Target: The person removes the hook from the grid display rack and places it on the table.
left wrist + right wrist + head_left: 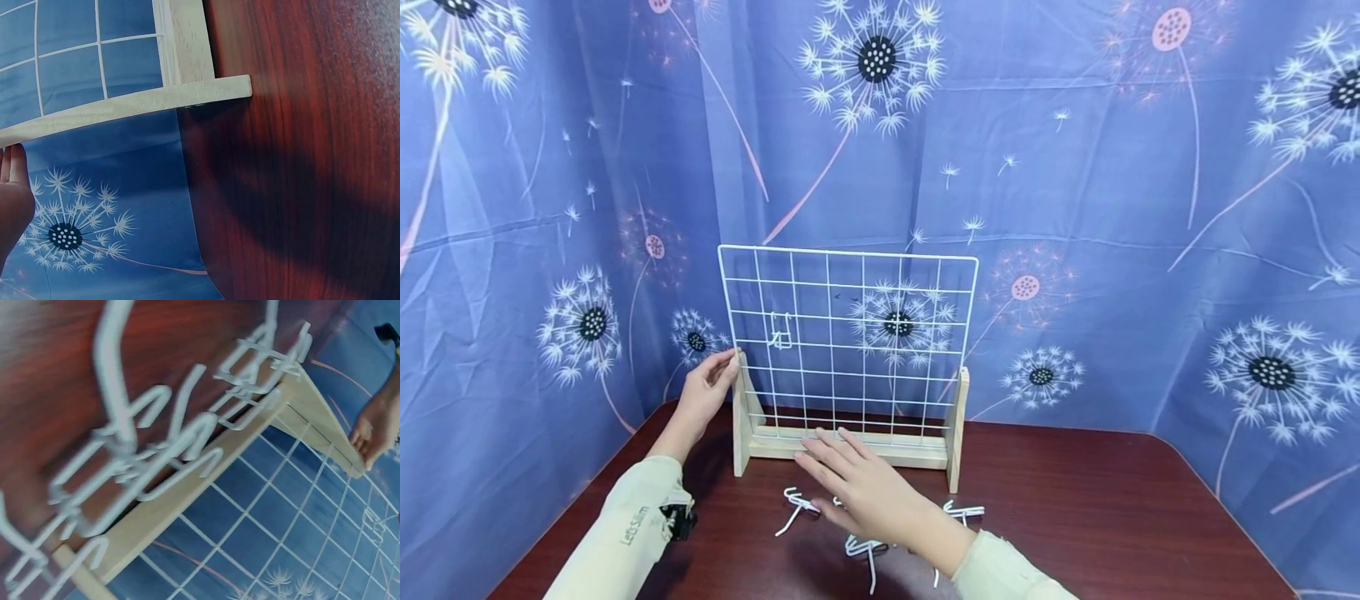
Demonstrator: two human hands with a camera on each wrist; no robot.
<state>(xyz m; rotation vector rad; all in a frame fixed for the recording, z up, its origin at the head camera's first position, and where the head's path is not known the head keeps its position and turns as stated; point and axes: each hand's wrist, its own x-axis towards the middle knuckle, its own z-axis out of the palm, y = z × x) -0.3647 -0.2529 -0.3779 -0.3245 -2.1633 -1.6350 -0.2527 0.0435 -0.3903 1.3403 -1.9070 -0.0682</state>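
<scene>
A white wire grid panel [850, 345] stands upright in a wooden stand [850, 451] on the table. At the stand's left post, my left hand [703, 396] holds the upper end between thumb and fingers; its fingers [19, 165] lie against the outer side of the wood in the left wrist view. My right hand [868, 492] is spread palm down, holding nothing, above several white wire hooks [868, 548] that lie in front of the stand. It partly hides them in the head view. One white hook [782, 340] hangs on the grid's left part.
The dark red wooden table [1075, 500] extends to the right of the stand. A blue curtain [1075, 167] with dandelion prints surrounds the table at the back and sides. A small black device [679, 521] is strapped at the left sleeve.
</scene>
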